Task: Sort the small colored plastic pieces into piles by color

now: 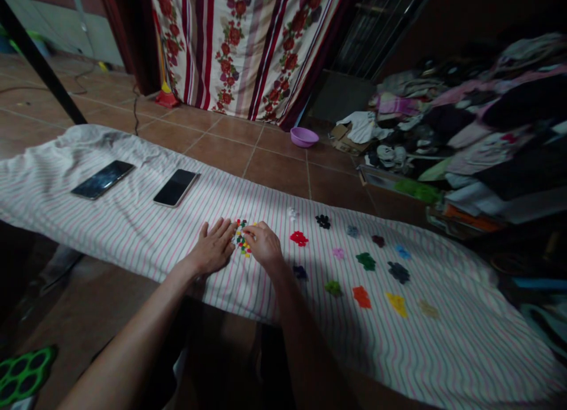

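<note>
My left hand (213, 246) lies flat on the striped cloth (190, 225), fingers spread, its fingertips at the left edge of a mixed pile of small colored pieces (243, 242). Over the right side of that pile, my right hand (264, 242) has its thumb and forefinger pinched together; whatever is between them is too small to name. To the right are single-color heaps, among them red (299, 238), black (323, 221), dark green (366, 261), orange (361, 297) and yellow (396, 304).
Two phones (103, 179) (176, 188) lie on the cloth at the left. Beyond it, a pink basin (304, 137) stands on the tiled floor. Clothes (478, 114) are piled at the right, and a floral curtain (248, 49) hangs behind.
</note>
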`<state>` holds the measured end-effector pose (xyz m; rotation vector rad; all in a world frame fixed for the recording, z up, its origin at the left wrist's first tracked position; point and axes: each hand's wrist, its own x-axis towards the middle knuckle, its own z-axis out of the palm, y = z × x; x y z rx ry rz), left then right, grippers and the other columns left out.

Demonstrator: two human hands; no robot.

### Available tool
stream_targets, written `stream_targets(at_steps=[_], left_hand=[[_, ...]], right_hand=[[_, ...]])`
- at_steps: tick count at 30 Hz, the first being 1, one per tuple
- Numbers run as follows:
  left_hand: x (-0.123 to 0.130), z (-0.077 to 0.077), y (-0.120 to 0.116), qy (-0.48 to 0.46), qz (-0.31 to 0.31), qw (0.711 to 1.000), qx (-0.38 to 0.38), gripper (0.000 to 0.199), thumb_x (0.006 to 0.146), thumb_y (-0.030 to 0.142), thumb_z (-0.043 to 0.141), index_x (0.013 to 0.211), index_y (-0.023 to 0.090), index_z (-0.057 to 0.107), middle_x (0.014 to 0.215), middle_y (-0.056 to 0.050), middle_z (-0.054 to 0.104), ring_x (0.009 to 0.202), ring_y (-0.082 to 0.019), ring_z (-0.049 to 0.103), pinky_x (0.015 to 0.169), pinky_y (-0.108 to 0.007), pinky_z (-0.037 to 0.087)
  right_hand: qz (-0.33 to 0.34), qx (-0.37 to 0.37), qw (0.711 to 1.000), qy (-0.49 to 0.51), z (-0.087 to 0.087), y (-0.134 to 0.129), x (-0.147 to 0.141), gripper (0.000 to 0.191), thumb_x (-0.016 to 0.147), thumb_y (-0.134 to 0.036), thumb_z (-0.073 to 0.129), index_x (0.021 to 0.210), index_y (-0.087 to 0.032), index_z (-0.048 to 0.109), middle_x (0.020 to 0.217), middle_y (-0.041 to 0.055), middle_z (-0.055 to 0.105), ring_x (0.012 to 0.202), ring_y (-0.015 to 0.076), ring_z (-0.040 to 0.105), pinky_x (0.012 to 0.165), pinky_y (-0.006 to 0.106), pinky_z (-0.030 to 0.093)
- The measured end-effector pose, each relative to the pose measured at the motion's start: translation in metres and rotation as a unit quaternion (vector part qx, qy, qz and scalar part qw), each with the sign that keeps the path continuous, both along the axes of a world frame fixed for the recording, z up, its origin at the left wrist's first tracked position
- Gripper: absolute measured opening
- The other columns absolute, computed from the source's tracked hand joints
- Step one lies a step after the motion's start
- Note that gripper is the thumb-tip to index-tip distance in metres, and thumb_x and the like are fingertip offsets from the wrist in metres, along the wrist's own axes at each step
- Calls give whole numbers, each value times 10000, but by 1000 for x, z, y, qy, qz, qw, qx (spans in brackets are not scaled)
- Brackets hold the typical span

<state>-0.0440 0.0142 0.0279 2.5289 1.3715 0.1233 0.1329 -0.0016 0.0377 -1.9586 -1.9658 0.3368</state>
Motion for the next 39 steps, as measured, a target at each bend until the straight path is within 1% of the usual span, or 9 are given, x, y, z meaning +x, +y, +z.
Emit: stream_targets(at_steps=[5,8,12,18,23,26,32,35,39], left_hand=[[-3,-5,0,0,-20,1000,10,576,1005,383,307,1549,197,294,1608,-123,323,1520,-304,202,1195,-608,193],[-6,-8,0,-1,-16,1000,23,594,1002,422,316,1545,183,304,1602,-134,337,1517,-296,220,1201,-579,199],[-7,-4,-2,15,-3,1000,15,641,995,480,305,1539,140,313,1607,-159,314,1515,-305,226,1206,-561,194],[2,2,-11,26,17,999,22,654,993,509,283,1536,146,324,1617,-175,279,1519,-342,196,1188,-613,180],[4,-4,-10,23,23,999,34,633,993,458,292,1539,138,315,1612,-182,286,1516,-335,210,1187,-618,189],[4,-3,-9,21,33,999,35,613,994,413,289,1538,132,314,1613,-177,283,1516,-329,211,1192,-608,196],[3,4,-9,33,43,998,21,589,997,373,262,1524,120,339,1617,-164,288,1519,-333,197,1198,-589,194],[2,4,-9,22,40,999,24,577,993,373,282,1514,140,360,1609,-161,313,1511,-336,223,1189,-596,210],[2,3,-8,13,36,999,24,569,989,362,302,1508,139,369,1604,-169,318,1507,-342,234,1183,-608,220]], right_hand=[[13,4,1000,-11,0,1,-5,254,956,-262,560,1132,-295,740,1035,50,661,958,165,638,823,253,484],[16,15,1000,-1,-2,2,-6,259,954,-245,553,1124,-290,744,1031,50,661,959,163,636,839,255,488],[11,30,999,24,-3,4,-4,256,966,-243,535,1111,-263,744,1048,54,653,974,156,633,856,247,486],[0,30,999,35,-3,2,3,232,943,-209,554,1032,-275,758,1002,35,646,937,151,634,834,249,488],[22,10,1000,17,-1,0,-1,243,948,-223,562,1100,-280,743,1057,44,641,974,156,639,836,250,488],[27,3,1000,1,3,-1,-6,256,940,-235,577,1137,-289,731,1079,45,640,982,161,639,846,254,487],[-1,-7,999,-34,10,-2,-13,188,927,-260,610,1057,-282,744,1025,47,646,950,171,627,820,257,482],[-3,-5,999,-43,11,-2,-13,158,937,-268,597,1007,-276,738,1006,42,638,945,165,620,803,250,473],[1,-21,999,-40,11,-2,-15,156,941,-252,587,1011,-266,726,1036,44,633,967,169,620,820,260,469]])
